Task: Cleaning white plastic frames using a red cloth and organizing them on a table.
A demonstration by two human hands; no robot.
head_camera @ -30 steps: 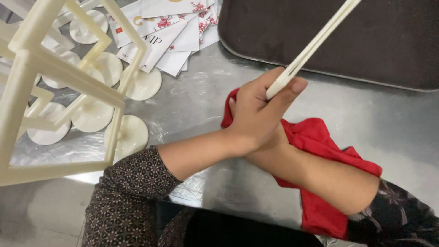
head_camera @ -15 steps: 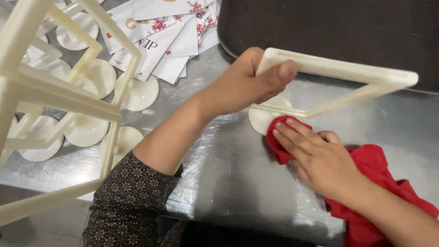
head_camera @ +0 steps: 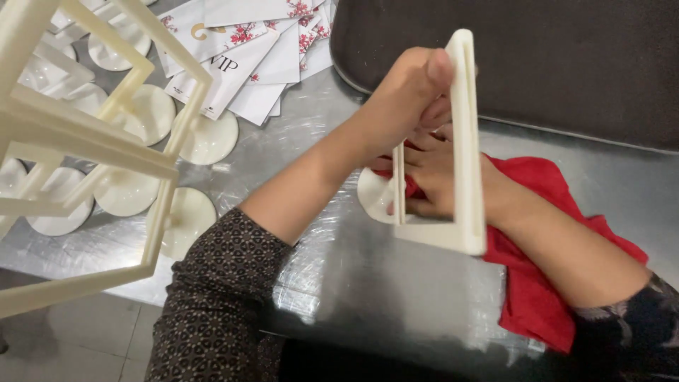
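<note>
Fingers (head_camera: 424,78) of the left hand (head_camera: 407,95) are curled tight round the top of a cream frame stand (head_camera: 463,141), thumb pressed on its upright; the stand sits just above the steel table (head_camera: 368,297), its round base (head_camera: 375,194) down at 7 o'clock from the grip. Right hand (head_camera: 442,177) is closed on a red cloth (head_camera: 544,269), bunched vs. the thin inner bar, w/ the rest trailing toward 4 o'clock. Risk, as I see it: rubbing hard could flex or snap that slim bar, or the frame could twist out of a one-handed grip. At 10 o'clock, more stands (head_camera: 92,141) crowd close, plus cards (head_camera: 240,49); an elbow swing might topple them.
</note>
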